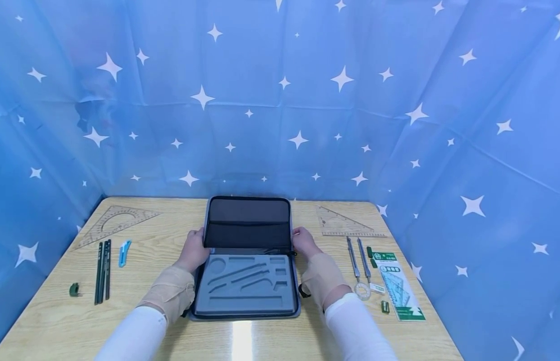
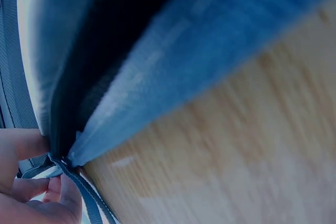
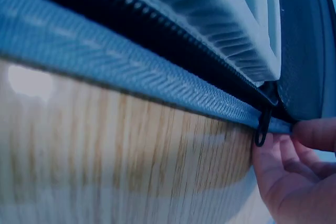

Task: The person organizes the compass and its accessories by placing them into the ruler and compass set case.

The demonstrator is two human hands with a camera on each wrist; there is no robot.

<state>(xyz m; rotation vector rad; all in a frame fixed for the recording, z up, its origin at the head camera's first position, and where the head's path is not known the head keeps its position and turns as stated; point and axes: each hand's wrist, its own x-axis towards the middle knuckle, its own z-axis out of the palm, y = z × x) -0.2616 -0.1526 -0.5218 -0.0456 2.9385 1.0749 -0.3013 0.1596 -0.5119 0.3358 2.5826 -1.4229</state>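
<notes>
An open zip case lies mid-table, its dark lid (image 1: 246, 223) standing upright and its base holding a grey foam insert (image 1: 245, 283) with cut-out slots. My left hand (image 1: 195, 249) grips the case's left side at the hinge, and my right hand (image 1: 303, 243) grips the right side there. In the left wrist view, the fingers (image 2: 50, 184) pinch the case's blue edge (image 2: 157, 77) by the zipper tape. In the right wrist view, the fingertips (image 3: 315, 132) hold the case edge (image 3: 131, 72) beside the black zipper pull (image 3: 262, 124).
On the wooden table (image 1: 171, 331), left of the case, lie a protractor set square (image 1: 117, 223), dark pencils (image 1: 103, 271), a small blue tool (image 1: 124, 252) and a green sharpener (image 1: 74, 289). To the right lie a triangle (image 1: 345, 223), compasses (image 1: 358, 260) and a packaged ruler (image 1: 397, 286). Blue star cloth surrounds the table.
</notes>
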